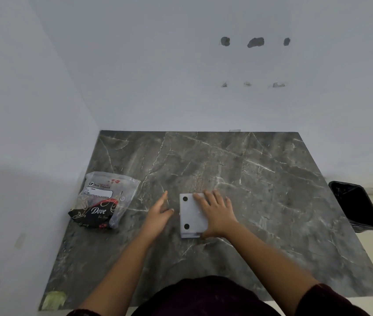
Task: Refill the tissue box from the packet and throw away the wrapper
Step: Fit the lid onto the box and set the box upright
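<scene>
A white tissue box [192, 214] lay near the middle of the grey marble surface [260, 179], its long axis running from near edge to far. The right hand [217, 213] rested flat on it, fingers spread; the left hand [159, 212] hovered open just beside its left side. The tissue packet [103, 201] sat by the left edge, the black bin [356, 206] beyond the right.

Grey veined table [272, 201], black bin [356, 206]
</scene>
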